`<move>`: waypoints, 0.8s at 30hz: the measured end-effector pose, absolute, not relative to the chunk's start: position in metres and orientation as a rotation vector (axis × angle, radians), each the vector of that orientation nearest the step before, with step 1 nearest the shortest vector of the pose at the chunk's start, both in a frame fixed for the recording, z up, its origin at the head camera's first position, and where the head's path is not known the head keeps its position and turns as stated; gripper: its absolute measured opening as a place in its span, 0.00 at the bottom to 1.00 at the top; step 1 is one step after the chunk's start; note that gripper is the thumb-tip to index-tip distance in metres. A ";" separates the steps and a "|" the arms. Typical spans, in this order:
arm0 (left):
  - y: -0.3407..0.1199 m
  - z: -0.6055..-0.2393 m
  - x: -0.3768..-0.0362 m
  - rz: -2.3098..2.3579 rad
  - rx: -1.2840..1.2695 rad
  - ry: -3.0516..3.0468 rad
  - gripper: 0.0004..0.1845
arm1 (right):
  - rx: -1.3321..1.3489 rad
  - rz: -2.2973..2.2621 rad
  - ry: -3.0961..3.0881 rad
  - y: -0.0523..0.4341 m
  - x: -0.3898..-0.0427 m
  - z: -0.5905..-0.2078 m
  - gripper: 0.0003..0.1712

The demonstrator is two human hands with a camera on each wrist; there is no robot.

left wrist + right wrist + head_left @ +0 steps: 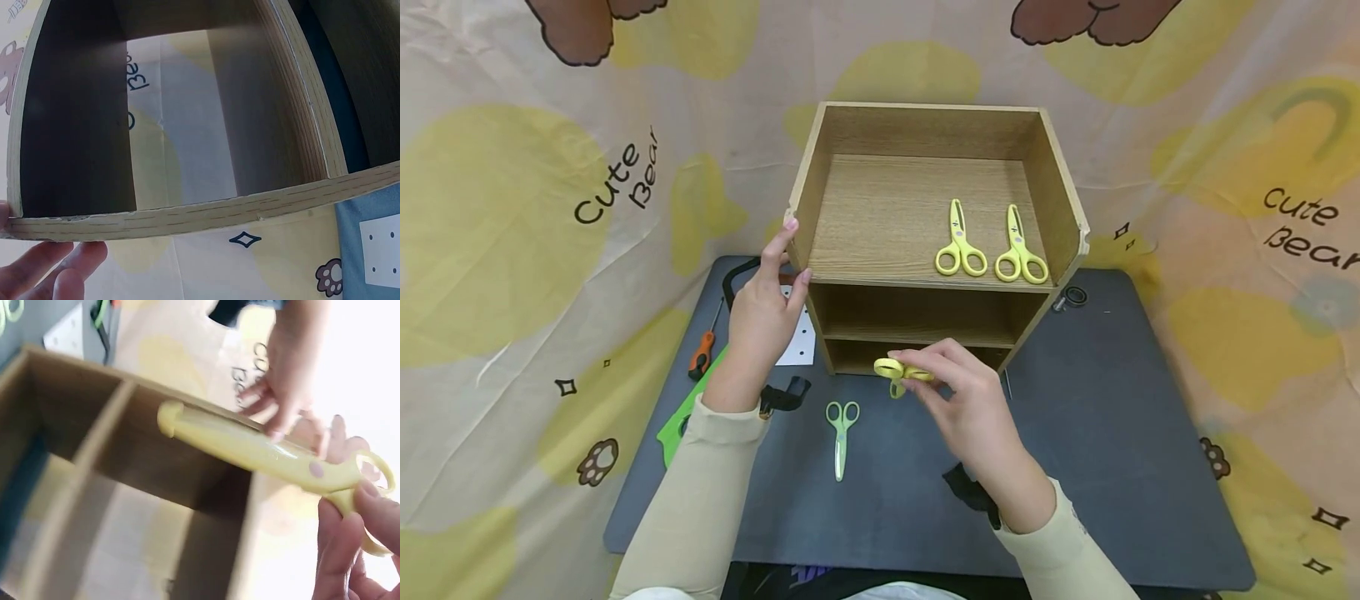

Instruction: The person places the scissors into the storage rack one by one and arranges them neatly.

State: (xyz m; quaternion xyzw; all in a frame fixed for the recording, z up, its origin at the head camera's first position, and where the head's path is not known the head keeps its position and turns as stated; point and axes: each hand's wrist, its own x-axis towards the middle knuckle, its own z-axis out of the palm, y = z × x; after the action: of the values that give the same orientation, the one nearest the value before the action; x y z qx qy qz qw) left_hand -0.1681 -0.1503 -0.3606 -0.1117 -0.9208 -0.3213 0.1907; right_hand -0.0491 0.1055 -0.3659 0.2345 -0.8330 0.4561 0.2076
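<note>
Pinching pale yellow plastic scissors, blades closed, right hand

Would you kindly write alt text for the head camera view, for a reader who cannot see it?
A person's right hand pinches yellow scissors in front of a wooden shelf unit on a dark table, while the left hand holds the unit's left wall. Two more yellow scissors lie on the top shelf; green scissors lie on the table.
</note>
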 end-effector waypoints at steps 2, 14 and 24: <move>-0.151 -0.361 -0.168 -0.903 -0.312 -2.588 0.36 | 0.684 1.190 -2.233 0.105 -0.048 -0.356 0.26; -0.152 -0.362 -0.168 -0.907 -0.322 -2.578 0.36 | 0.684 0.939 -1.809 0.089 -0.079 -0.324 0.10; -0.152 -0.360 -0.168 -0.913 -0.334 -2.572 0.36 | 0.636 0.768 -1.847 0.085 -0.134 -0.362 0.07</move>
State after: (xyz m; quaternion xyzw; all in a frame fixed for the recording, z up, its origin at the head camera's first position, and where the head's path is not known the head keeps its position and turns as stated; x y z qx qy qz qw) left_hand -0.1681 -0.1522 -0.3603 -0.1193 -0.9176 -0.3255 0.1946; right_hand -0.1340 0.0846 -0.3621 0.2629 -0.7630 0.3174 0.4979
